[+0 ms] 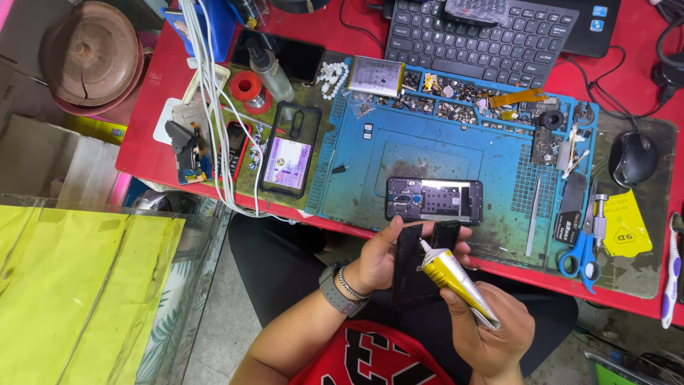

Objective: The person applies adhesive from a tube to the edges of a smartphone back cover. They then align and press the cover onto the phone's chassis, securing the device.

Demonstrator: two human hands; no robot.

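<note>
Glue work is under way, by my reading, and not yet finished. My left hand [377, 260] is closed around a flat black phone back cover [412, 267], holding it over my lap just below the near edge of the red worktop [142, 142], its inner face turned up toward me. My right hand [488, 331] is wrapped around a yellow squeeze tube of adhesive with a white nozzle [456, 279], and the nozzle tip sits at the upper part of the cover, touching it or nearly so; I cannot tell which. Whether any bead of glue already lies along the cover's edge I cannot make out either, since the surface is dark and partly hidden by my fingers.

The opened smartphone body with its bare inner frame [434, 200] lies flat on the blue silicone repair mat [442, 153], just beyond my hands, and its back is still uncovered. So I judge the opening up done, the gluing in hand, and the joining of cover and phone still left.

Round about: blue-handled scissors [578, 257] lie at the mat's right corner, a black computer mouse [633, 158] further right, a black keyboard [477, 36] at the far edge, and a second phone with a lit screen [288, 153] to the left of the mat.
</note>
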